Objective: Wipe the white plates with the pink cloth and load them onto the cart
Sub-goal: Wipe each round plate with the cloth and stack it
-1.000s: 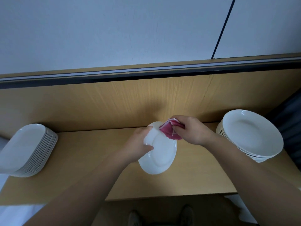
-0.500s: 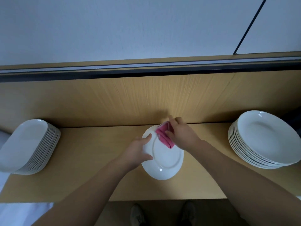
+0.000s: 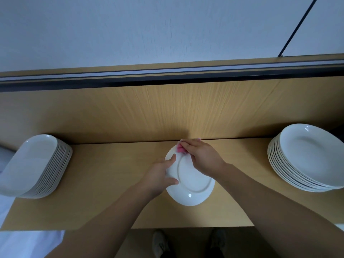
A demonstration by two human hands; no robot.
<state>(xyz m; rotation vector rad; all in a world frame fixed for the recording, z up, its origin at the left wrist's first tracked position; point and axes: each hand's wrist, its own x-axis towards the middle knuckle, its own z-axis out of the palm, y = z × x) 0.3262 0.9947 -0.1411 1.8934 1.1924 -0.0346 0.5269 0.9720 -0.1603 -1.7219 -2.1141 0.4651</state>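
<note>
The left hand (image 3: 158,175) is gripping the left rim of a round white ceramic plate (image 3: 193,185), thumb and forefinger spread across its upturned underside. The right hand (image 3: 202,157) is bunching a small pink cloth (image 3: 180,148) under curled fingers and pressing it on the plate's far rim, close to the wooden back panel (image 3: 167,112). The plate is hovering tilted over the light wooden desk (image 3: 111,174) between two stacks, with open desk either side: white oblong plates (image 3: 35,164) far left, round white deep plates (image 3: 309,157) far right.
</note>
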